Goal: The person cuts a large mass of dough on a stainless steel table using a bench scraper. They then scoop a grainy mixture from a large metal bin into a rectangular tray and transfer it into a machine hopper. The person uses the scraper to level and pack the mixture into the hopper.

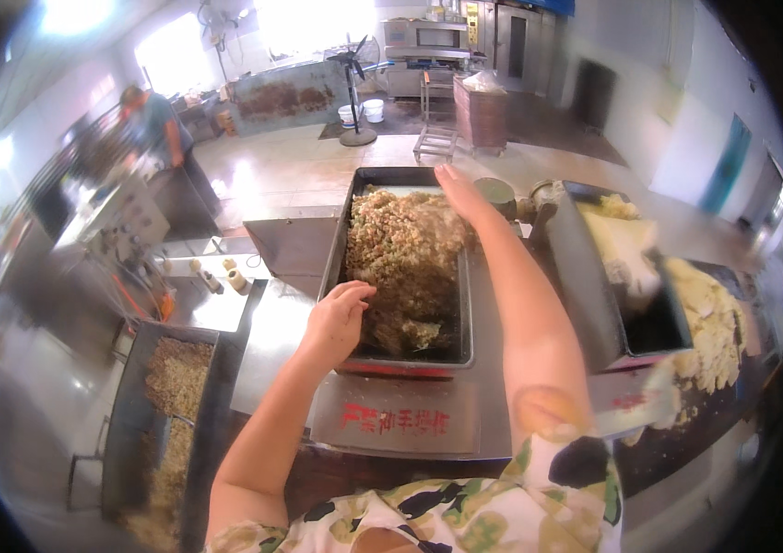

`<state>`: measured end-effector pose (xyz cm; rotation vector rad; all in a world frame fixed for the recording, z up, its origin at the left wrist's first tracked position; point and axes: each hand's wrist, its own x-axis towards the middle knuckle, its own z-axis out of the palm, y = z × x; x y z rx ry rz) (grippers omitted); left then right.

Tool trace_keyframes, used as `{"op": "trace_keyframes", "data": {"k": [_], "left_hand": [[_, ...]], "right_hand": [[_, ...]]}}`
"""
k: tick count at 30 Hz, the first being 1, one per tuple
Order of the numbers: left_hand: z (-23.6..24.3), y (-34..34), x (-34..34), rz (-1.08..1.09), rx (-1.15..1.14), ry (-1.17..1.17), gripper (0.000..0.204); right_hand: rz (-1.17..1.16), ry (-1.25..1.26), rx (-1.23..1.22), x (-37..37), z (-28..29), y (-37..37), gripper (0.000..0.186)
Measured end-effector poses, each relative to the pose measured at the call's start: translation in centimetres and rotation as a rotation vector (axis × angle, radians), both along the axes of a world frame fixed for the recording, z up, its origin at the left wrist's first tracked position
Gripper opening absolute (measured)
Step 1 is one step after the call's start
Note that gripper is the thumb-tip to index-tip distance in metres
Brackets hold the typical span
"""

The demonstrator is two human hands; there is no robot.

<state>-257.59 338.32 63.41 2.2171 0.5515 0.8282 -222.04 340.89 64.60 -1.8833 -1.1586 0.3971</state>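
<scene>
In front of me stands a dark rectangular metal hopper [467,318] with a heap of crumbly, nutty brown mixture [400,230] in its far part. Darker, blurred scraps of it lie at the near end. My left hand [338,318] is at the hopper's left rim, its slightly bent fingers reaching in over the edge. Stretched forward, my right hand [463,198] lies with straight fingers on the far right corner of the rim. Neither hand visibly holds any mixture. Whether the left fingertips touch the mixture I cannot tell.
At right, another hopper [585,318] holds pale dough [626,244], with more dough [705,323] heaped beside it. A trough of crumbly filling [179,382] sits at lower left. A person [165,134] works at far left. A fan [356,92] and cart [481,111] stand behind.
</scene>
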Motion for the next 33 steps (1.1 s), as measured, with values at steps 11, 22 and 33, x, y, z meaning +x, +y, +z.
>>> {"op": "trace_keyframes", "data": {"k": [11, 22, 33], "left_hand": [[0.4, 0.2, 0.8, 0.030, -0.007, 0.018, 0.017], [-0.8, 0.2, -0.9, 0.097, 0.022, -0.090, 0.015], [-1.0, -1.0, -0.9, 0.108, -0.041, -0.066, 0.014]], "right_hand": [[0.151, -0.148, -0.459, -0.3, -0.6, 2.8, 0.090], [0.646, -0.442, -0.639, -17.0, 0.8, -10.8, 0.067], [0.488, -0.627, -0.178, -21.8, 0.1, -20.5, 0.055]]}}
